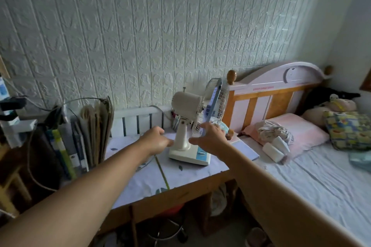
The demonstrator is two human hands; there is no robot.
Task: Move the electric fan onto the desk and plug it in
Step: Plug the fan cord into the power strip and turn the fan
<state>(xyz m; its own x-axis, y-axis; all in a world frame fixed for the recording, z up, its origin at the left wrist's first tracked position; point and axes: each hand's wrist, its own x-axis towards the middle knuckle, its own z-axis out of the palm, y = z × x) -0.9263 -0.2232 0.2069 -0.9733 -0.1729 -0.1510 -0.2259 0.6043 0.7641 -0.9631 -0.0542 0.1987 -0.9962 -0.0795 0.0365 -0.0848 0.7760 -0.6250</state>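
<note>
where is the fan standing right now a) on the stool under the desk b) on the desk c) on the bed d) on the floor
b, the fan stands upright with its base on the cloth-covered desk, between the left hand and right hand.

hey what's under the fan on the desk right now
The fan stands upright with its base on the desk, on a white leaf-print cover. Both hands, left hand and right hand, flank its stem. Whatever lies directly beneath the base is hidden.
</note>
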